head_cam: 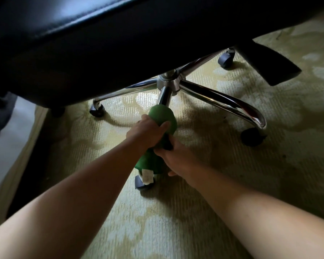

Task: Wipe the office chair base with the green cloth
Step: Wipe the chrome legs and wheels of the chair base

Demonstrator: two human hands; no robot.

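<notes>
Under the left hand [146, 132], green cloth [162, 115] hides the base leg [165, 96] — mostly.

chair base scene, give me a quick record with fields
chair base: chrome, on casters, under the black seat
green cloth: wrapped round the near leg
left hand: grips the cloth's upper part
right hand: grips the cloth lower down
cloth tag: white, hanging by the near caster
floor: patterned yellow-green carpet
</notes>
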